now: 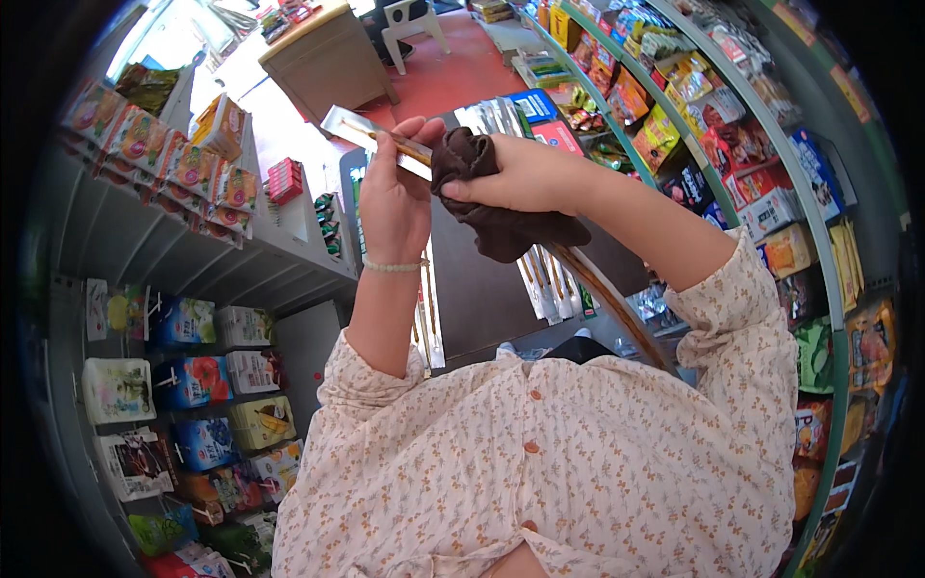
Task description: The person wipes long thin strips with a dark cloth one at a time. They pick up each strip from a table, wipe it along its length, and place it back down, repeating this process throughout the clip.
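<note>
A long, narrow clear packet with a brown stick-shaped food (pixel 607 292) inside slants across in front of my chest. My left hand (pixel 397 184) grips it near its upper end, thumb on top. In my right hand (pixel 531 177) is a bunched dark brown cloth (pixel 473 217), wrapped around the packet's middle and hiding that stretch. Below my hands lies a dark tabletop or box surface (pixel 480 303). Similar long packets (pixel 553 285) lie along its right side, and more packets (pixel 428 311) run along the left.
Shelves of bagged snacks (pixel 654 137) rise close on my right. To my left stand a grey shelf with orange packets (pixel 137 137) and a rack of hanging pouches (pixel 191 383). Farther off are a wooden desk (pixel 325 65) and a white plastic chair (pixel 412 29), with a person's dark shoe beside it.
</note>
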`<state>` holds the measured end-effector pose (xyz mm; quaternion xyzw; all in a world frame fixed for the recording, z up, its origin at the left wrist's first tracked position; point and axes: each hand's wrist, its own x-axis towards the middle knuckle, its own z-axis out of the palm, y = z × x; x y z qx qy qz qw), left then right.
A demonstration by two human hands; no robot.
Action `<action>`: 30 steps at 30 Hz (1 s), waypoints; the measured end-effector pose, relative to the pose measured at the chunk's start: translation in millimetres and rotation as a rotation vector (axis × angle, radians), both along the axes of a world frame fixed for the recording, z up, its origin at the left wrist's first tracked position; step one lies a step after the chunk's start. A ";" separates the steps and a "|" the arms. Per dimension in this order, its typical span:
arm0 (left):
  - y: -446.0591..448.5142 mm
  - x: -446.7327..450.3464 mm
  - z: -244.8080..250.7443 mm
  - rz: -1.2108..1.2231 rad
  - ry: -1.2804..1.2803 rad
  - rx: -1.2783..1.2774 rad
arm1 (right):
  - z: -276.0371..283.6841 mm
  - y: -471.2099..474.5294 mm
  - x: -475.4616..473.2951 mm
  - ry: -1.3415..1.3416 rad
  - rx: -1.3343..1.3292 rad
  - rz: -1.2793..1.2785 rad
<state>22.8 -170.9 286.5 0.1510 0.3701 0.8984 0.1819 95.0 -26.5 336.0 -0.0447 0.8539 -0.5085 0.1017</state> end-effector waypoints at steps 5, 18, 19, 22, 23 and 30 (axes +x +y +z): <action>12.6 -17.1 -48.6 -0.115 -0.132 0.217 | -31.8 29.3 24.1 -0.169 -0.123 -0.055; -46.0 -122.8 -104.1 0.212 -0.451 0.211 | -40.8 77.6 173.2 -0.331 -0.264 -0.175; -41.5 -125.2 -103.7 0.196 -0.433 0.198 | -40.0 78.8 178.1 -0.303 -0.267 -0.179; -29.1 -133.0 -97.1 0.187 -0.426 0.205 | -41.6 82.9 187.7 -0.321 -0.285 -0.266; -25.4 -132.9 -92.3 0.172 -0.452 0.226 | -43.0 84.2 190.5 -0.340 -0.279 -0.295; 38.6 -13.2 -70.1 -0.192 -0.420 0.241 | -67.2 79.6 188.1 -0.284 -0.288 -0.401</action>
